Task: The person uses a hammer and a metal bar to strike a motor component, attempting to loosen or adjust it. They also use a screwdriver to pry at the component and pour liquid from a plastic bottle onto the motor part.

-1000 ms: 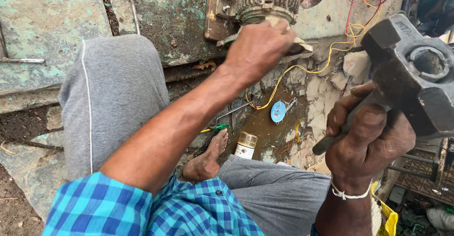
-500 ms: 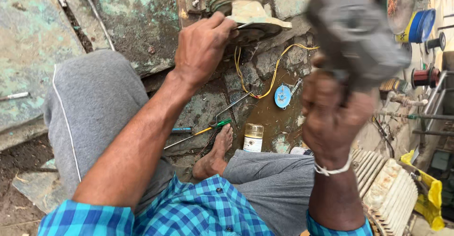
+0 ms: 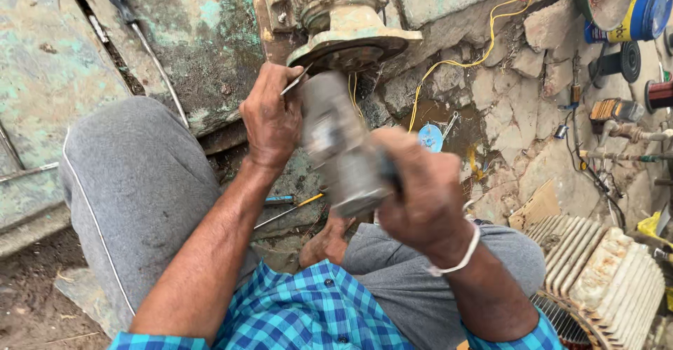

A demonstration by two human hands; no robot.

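Under my hands the floor [image 3: 519, 104] is broken stone and dirt in daylight. Left of my hands lies a worn green metal sheet [image 3: 42, 76]. Right of them, wire spools [image 3: 641, 13] stand.

Right hand [image 3: 420, 189] swings hammer [image 3: 340, 146]; left hand [image 3: 272, 115] steadies chisel [image 3: 296, 82].

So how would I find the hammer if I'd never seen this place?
Start at the big rusty motor at the top of the picture, lying on the green stained slab. Just below its round rim, the right hand grips the hammer, next to the left hand holding a thin metal tool. It is the only blurred, chunky grey block there.
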